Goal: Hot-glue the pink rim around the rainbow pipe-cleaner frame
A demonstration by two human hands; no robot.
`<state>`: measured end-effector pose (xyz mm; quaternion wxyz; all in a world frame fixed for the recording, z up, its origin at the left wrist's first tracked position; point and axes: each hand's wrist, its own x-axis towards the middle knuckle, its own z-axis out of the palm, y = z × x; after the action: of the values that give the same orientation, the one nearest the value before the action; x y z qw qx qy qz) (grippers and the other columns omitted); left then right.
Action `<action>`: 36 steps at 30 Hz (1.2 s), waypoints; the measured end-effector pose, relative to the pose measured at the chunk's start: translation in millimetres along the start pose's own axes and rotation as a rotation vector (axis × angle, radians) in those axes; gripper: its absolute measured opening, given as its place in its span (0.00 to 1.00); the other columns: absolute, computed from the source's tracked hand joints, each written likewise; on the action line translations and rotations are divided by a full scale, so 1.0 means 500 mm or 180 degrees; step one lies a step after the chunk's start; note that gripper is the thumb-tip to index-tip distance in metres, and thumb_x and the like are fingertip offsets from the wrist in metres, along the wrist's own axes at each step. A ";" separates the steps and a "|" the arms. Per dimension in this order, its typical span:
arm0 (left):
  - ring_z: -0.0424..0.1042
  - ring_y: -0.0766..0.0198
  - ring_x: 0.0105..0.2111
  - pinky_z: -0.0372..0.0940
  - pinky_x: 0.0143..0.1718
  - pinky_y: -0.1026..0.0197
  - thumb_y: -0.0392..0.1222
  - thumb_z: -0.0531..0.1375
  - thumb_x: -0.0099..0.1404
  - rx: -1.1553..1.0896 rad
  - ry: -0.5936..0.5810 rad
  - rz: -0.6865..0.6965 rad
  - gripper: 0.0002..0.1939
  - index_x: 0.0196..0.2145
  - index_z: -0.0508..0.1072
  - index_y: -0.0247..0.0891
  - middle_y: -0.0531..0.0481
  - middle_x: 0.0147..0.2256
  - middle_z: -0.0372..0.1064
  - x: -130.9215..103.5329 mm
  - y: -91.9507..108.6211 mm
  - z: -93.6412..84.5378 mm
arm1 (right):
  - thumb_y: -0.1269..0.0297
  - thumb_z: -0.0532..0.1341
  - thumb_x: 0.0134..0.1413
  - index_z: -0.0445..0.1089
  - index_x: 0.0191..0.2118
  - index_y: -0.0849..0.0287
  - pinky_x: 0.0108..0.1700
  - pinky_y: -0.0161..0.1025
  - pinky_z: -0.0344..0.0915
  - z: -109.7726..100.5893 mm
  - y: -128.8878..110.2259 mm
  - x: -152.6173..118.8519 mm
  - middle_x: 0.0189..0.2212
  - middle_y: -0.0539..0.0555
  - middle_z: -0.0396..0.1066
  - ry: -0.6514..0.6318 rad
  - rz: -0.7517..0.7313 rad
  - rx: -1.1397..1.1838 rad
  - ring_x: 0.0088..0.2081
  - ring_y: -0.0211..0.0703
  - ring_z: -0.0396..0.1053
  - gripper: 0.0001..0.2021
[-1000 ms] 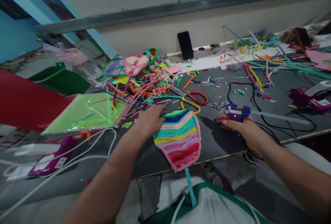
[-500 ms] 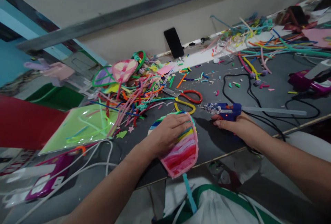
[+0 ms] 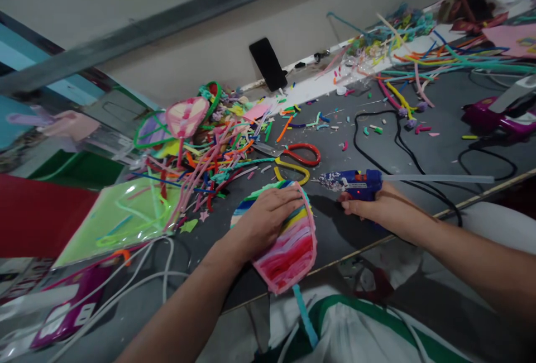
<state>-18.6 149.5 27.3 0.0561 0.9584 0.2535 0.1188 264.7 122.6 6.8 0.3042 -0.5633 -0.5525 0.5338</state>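
My left hand (image 3: 272, 212) lies flat over a rainbow-striped pipe-cleaner piece (image 3: 288, 251) with a pink edge, its fingers stretched out across the upper part. The thumb is hidden. A turquoise stem (image 3: 305, 315) sticks out below, over the table's front edge. In my right hand (image 3: 371, 206) is a blue glue gun (image 3: 355, 183), its nozzle pointing left and a clear glue stick (image 3: 439, 178) jutting from its back. A small red light shows on the gun. The nozzle tip is apart from the striped piece. Scissors (image 3: 304, 155) with red and yellow handles lie just beyond.
Pipe-cleaner scraps (image 3: 218, 156) and a pink heart piece (image 3: 187, 114) are heaped at back left. A phone (image 3: 268, 64) leans against the wall. Black cords (image 3: 412, 153) loop at right near a purple tool (image 3: 498, 120). A green plastic packet (image 3: 125, 212) lies left.
The whole view has shifted slightly, so the table things appear further left. Both hands keep their grip and place; the glue gun's nozzle still points left beside the striped piece.
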 end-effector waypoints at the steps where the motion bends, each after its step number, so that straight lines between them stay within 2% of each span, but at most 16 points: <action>1: 0.57 0.57 0.60 0.56 0.56 0.51 0.29 0.49 0.64 0.0012 -0.0005 0.0001 0.21 0.54 0.64 0.36 0.39 0.54 0.64 0.001 0.001 -0.001 | 0.57 0.64 0.45 0.74 0.39 0.57 0.29 0.33 0.66 0.000 0.003 0.001 0.33 0.52 0.76 -0.0008 -0.0024 -0.0050 0.34 0.44 0.73 0.14; 6: 0.56 0.58 0.60 0.55 0.56 0.52 0.28 0.48 0.65 0.0120 -0.0081 -0.0026 0.21 0.54 0.64 0.35 0.40 0.55 0.64 0.004 0.005 -0.007 | 0.56 0.63 0.46 0.74 0.38 0.55 0.29 0.34 0.66 -0.001 0.006 0.001 0.32 0.51 0.76 -0.0011 -0.0102 -0.0125 0.34 0.45 0.74 0.13; 10: 0.60 0.57 0.57 0.56 0.54 0.51 0.29 0.48 0.65 0.0272 -0.0039 -0.0089 0.19 0.52 0.66 0.37 0.40 0.53 0.65 0.006 0.017 -0.015 | 0.58 0.64 0.44 0.75 0.36 0.54 0.28 0.34 0.66 -0.002 -0.008 -0.004 0.31 0.50 0.76 0.0052 -0.0028 -0.0038 0.35 0.47 0.74 0.12; 13: 0.66 0.58 0.50 0.59 0.49 0.53 0.31 0.51 0.64 0.0313 0.0302 -0.0156 0.17 0.49 0.69 0.39 0.42 0.47 0.68 0.005 0.026 -0.019 | 0.59 0.65 0.42 0.75 0.36 0.54 0.28 0.34 0.66 -0.001 -0.016 -0.007 0.30 0.50 0.76 0.0053 0.0031 0.0015 0.35 0.47 0.74 0.11; 15: 0.67 0.60 0.46 0.62 0.46 0.56 0.30 0.52 0.63 0.0273 0.0638 -0.0294 0.16 0.47 0.70 0.40 0.43 0.44 0.68 0.003 0.028 -0.021 | 0.58 0.65 0.42 0.75 0.35 0.53 0.28 0.34 0.66 -0.001 -0.014 -0.007 0.30 0.50 0.76 0.0084 0.0050 0.0010 0.34 0.47 0.74 0.11; 17: 0.67 0.60 0.44 0.62 0.44 0.56 0.31 0.53 0.63 0.0350 0.0822 -0.0427 0.16 0.46 0.71 0.40 0.43 0.44 0.68 0.001 0.028 -0.023 | 0.57 0.65 0.43 0.75 0.35 0.53 0.28 0.35 0.67 0.000 -0.010 -0.006 0.30 0.50 0.76 0.0114 0.0038 -0.0048 0.34 0.47 0.74 0.11; 23: 0.66 0.58 0.45 0.61 0.45 0.55 0.34 0.53 0.64 0.0734 0.0385 -0.0236 0.14 0.46 0.72 0.41 0.44 0.44 0.68 0.008 0.033 -0.027 | 0.57 0.63 0.44 0.75 0.34 0.54 0.28 0.35 0.66 0.002 -0.023 -0.008 0.28 0.51 0.76 0.0137 -0.0007 -0.0360 0.32 0.46 0.73 0.10; 27: 0.65 0.60 0.46 0.59 0.48 0.57 0.34 0.55 0.65 0.0821 0.0396 -0.0171 0.14 0.47 0.72 0.44 0.46 0.44 0.68 0.013 0.037 -0.023 | 0.58 0.63 0.43 0.74 0.33 0.54 0.28 0.34 0.65 0.000 -0.042 -0.015 0.29 0.51 0.76 0.0129 0.0018 -0.0411 0.31 0.45 0.72 0.10; 32: 0.65 0.60 0.44 0.60 0.46 0.57 0.36 0.56 0.64 0.0889 0.0322 -0.0175 0.13 0.46 0.72 0.45 0.47 0.44 0.67 0.013 0.035 -0.016 | 0.59 0.63 0.43 0.74 0.33 0.54 0.28 0.34 0.65 -0.003 -0.038 -0.015 0.28 0.50 0.76 0.0081 -0.0036 -0.0336 0.31 0.44 0.72 0.09; 36: 0.65 0.57 0.45 0.62 0.46 0.55 0.37 0.54 0.66 0.0840 0.0210 -0.0201 0.13 0.46 0.72 0.44 0.47 0.45 0.66 0.016 0.040 -0.019 | 0.60 0.65 0.38 0.74 0.32 0.54 0.25 0.33 0.64 0.007 -0.028 -0.012 0.26 0.50 0.75 0.0298 0.0096 0.0009 0.28 0.42 0.71 0.10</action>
<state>-4.9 136.5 41.4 -0.0750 0.9445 0.2987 0.1141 258.4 118.7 20.5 0.3224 -0.5955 -0.5283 0.5121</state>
